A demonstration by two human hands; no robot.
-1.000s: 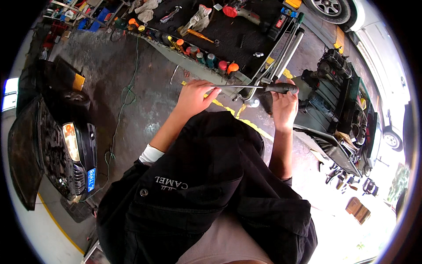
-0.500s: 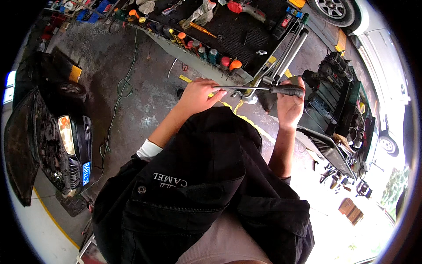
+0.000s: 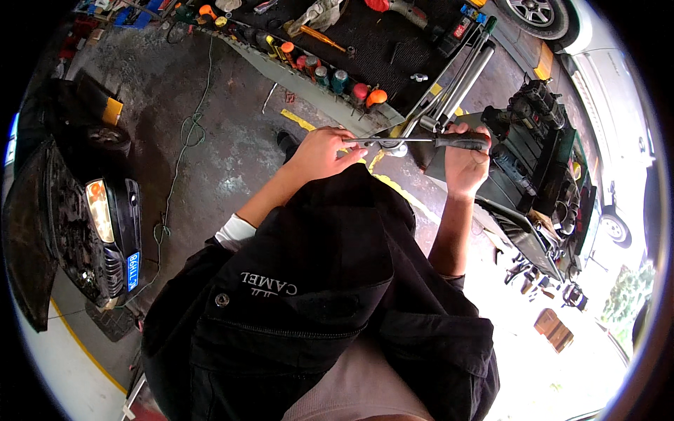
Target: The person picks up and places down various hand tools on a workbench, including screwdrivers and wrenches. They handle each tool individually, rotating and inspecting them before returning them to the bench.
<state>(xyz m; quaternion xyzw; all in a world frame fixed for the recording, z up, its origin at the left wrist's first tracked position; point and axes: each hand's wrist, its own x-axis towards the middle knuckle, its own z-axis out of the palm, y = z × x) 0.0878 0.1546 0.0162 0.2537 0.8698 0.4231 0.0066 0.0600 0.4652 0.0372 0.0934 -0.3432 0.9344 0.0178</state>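
Observation:
I hold a long metal tool (image 3: 400,140) with a black handle level in front of me. My right hand (image 3: 465,160) is closed around the black handle at its right end. My left hand (image 3: 323,151) pinches the thin metal shaft at its left end. The tool hangs above the concrete floor, near the edge of a tool cart (image 3: 523,151). A black jacket (image 3: 316,295) covers my body below both hands.
A dark car front (image 3: 84,231) with its hood up stands at the left. A mat (image 3: 365,42) with screwdrivers and other tools lies ahead. A green cable (image 3: 184,126) runs across the floor. A white car (image 3: 604,105) is at the right.
Both hands and the tool sit a little lower and closer in view than a second ago. The grip on the tool is unchanged.

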